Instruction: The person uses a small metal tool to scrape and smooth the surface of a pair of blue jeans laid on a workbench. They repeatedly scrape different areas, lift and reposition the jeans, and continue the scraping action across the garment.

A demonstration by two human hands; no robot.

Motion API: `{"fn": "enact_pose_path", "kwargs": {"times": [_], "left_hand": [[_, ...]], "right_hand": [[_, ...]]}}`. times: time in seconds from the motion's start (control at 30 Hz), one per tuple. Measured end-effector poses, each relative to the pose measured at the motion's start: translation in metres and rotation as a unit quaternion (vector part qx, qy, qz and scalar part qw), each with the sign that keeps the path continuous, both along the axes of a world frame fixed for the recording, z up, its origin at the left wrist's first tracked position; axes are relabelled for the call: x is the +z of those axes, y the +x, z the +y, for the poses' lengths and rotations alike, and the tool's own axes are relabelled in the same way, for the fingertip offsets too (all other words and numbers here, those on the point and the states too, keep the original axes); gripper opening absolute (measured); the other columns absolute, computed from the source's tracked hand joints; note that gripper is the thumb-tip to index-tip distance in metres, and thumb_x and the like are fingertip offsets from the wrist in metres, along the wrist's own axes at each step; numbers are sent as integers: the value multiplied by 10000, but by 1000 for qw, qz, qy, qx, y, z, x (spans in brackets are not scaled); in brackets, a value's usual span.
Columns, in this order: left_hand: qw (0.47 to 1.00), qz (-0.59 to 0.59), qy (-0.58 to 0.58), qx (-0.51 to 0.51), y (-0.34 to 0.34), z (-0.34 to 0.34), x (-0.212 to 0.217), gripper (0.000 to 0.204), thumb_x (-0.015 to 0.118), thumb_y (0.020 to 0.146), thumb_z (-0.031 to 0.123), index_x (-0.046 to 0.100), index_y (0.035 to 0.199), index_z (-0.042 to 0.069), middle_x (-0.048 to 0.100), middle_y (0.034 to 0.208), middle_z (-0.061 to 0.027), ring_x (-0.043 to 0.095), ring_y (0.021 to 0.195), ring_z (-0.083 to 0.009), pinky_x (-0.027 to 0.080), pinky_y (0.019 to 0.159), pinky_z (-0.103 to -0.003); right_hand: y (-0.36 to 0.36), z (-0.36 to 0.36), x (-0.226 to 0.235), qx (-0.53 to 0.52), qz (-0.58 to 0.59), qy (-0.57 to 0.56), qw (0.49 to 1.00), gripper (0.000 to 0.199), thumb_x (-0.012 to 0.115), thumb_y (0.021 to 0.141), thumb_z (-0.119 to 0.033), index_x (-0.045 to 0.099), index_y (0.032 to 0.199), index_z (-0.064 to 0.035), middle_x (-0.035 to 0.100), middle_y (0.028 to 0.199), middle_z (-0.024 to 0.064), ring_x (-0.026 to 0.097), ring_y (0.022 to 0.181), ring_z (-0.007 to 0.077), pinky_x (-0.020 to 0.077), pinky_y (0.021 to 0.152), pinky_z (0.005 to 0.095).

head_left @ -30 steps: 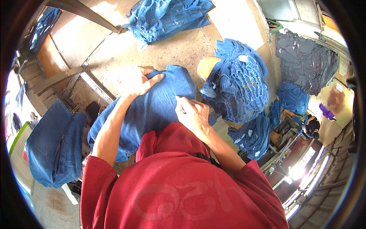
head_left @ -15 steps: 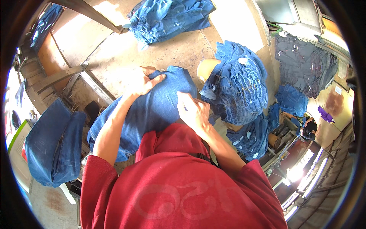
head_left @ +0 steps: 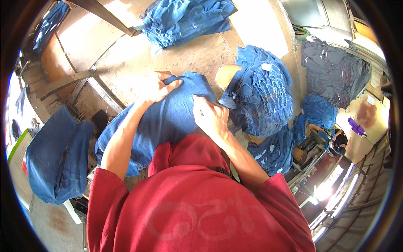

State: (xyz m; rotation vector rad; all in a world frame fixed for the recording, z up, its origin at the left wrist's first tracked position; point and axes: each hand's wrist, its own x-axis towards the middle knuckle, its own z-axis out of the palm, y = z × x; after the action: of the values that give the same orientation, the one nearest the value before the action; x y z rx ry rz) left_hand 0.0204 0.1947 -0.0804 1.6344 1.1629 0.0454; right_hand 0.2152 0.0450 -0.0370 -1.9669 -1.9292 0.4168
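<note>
A pair of blue denim jeans (head_left: 163, 122) lies spread on the wooden worktable (head_left: 126, 59) right in front of me. My left hand (head_left: 157, 89) grips the far edge of the jeans, fingers curled into the cloth. My right hand (head_left: 210, 117) rests on the jeans' right side, fingers pinched on the fabric. My red shirt hides the near part of the garment.
A tall stack of folded blue jeans (head_left: 262, 98) stands at the right. Another denim heap (head_left: 184, 19) lies at the far end of the table. Dark grey garments (head_left: 331, 71) are piled at the far right. More jeans (head_left: 58, 155) hang at the left.
My right hand has slid slightly along the jeans' right side while my left hand keeps its grip on the far edge. The garment has barely shifted.
</note>
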Motion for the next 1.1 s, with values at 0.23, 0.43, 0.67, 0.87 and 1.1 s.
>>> {"fn": "enact_pose_path", "kwargs": {"times": [0.23, 0.43, 0.67, 0.87, 1.1], "left_hand": [[998, 45, 38, -2, -1, 1, 2, 345, 781, 930, 457, 805, 1016, 124, 761, 872, -92, 720, 814, -240, 558, 773, -390], [954, -6, 259, 149, -43, -41, 27, 449, 861, 862, 321, 731, 1242, 120, 713, 1119, -99, 690, 1053, -281, 537, 935, -405], [977, 148, 125, 88, -155, -77, 42, 835, 762, 934, 519, 445, 1587, 108, 642, 1419, -215, 595, 1339, -401, 465, 1133, -483], [981, 34, -188, -13, -194, -56, 18, 987, 679, 905, 749, 439, 1600, 91, 622, 1452, -281, 583, 1384, -389, 458, 1152, -472], [965, -29, -247, -84, -208, -51, -16, 1105, 726, 828, 798, 492, 1569, 12, 591, 1515, -226, 533, 1432, -333, 406, 1205, -411]], "right_hand": [[14, -16, 22, -62, 77, -81, 992, 177, 707, 998, -126, 743, 1168, -91, 752, 740, 57, 733, 628, 192, 556, 579, 334], [44, -14, 37, -154, 139, -178, 962, 270, 603, 1067, -100, 595, 1323, -13, 754, 1147, 204, 784, 901, 255, 604, 770, 365], [49, -16, -1, -182, 131, -84, 971, 493, 802, 971, -308, 599, 1315, -19, 788, 1160, 189, 784, 995, 308, 602, 861, 412], [79, -25, -34, -352, 515, -370, 689, 369, 913, 877, -351, 589, 774, -205, 448, 664, -131, 355, 501, 9, 286, 466, 201], [65, -29, -33, -341, 284, -187, 876, 400, 806, 975, -369, 680, 1047, 4, 578, 789, -18, 508, 630, 95, 439, 591, 286]]}}
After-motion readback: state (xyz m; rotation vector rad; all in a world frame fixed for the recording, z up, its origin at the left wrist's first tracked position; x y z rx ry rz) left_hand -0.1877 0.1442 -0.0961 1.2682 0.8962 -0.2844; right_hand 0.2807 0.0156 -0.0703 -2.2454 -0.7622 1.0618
